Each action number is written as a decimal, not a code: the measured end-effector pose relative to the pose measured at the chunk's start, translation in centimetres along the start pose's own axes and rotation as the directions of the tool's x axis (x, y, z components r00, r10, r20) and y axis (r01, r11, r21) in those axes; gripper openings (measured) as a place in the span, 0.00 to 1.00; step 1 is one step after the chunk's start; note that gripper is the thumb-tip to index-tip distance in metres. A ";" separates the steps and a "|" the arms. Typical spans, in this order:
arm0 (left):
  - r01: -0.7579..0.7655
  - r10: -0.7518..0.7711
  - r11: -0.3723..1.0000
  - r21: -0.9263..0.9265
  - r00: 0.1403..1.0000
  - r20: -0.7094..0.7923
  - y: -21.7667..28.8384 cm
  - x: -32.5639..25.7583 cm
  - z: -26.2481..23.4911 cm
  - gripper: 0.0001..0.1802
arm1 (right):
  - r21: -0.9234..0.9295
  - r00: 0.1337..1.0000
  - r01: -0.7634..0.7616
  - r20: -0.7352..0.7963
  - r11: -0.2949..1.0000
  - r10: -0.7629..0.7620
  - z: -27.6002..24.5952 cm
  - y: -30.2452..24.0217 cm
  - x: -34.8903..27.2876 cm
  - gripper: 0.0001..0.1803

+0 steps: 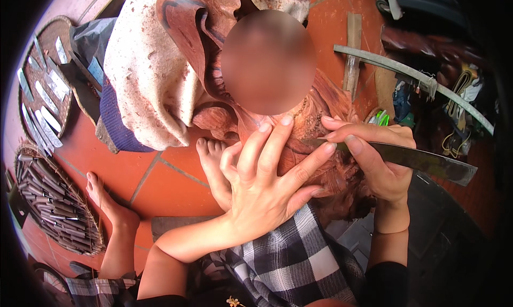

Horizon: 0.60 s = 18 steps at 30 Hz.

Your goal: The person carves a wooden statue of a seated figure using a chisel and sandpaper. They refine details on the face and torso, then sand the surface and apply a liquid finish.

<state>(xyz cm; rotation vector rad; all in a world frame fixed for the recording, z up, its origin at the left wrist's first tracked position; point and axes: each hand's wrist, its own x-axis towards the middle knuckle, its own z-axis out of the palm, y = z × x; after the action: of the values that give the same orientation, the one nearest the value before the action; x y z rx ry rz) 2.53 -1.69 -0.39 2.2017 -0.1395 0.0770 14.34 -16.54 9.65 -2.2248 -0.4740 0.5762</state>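
Observation:
A reddish-brown carved wooden figure (pixel 184 26), with flowing drapery and a blurred-out head area, lies in front of me. My left hand (pixel 262 170) rests on its chest with fingers spread, and its index fingertip is by the tip of a carving knife. In my right hand (pixel 382 165), this flat, dark carving knife (pixel 433 163) is gripped between thumb and fingers. Its narrow tip points left onto the carved surface beside a beaded detail, while the broad end sticks out to the right. The exact contact of the tip is partly hidden by fingers.
Cream cloth (pixel 149 77) sprinkled with shavings sits under the figure. At left are a round tray (pixel 67 87) of metal blades and a basket (pixel 99 235) of dark tools. A curved grey strip (pixel 395 66) crosses a wooden slat (pixel 352 31). Checked fabric (pixel 299 253) covers my lap.

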 end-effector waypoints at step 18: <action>0.018 -0.018 1.000 -0.020 1.000 0.007 0.5 0.2 -0.4 0.26 | 0.102 0.999 -0.014 -0.032 0.995 0.018 0.0 0.1 -0.4 0.08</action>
<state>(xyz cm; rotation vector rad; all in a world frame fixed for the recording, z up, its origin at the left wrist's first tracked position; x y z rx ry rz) 2.64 -1.70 0.24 2.1826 -0.1233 0.0579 14.07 -16.78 9.72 -2.1395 -0.4015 0.5596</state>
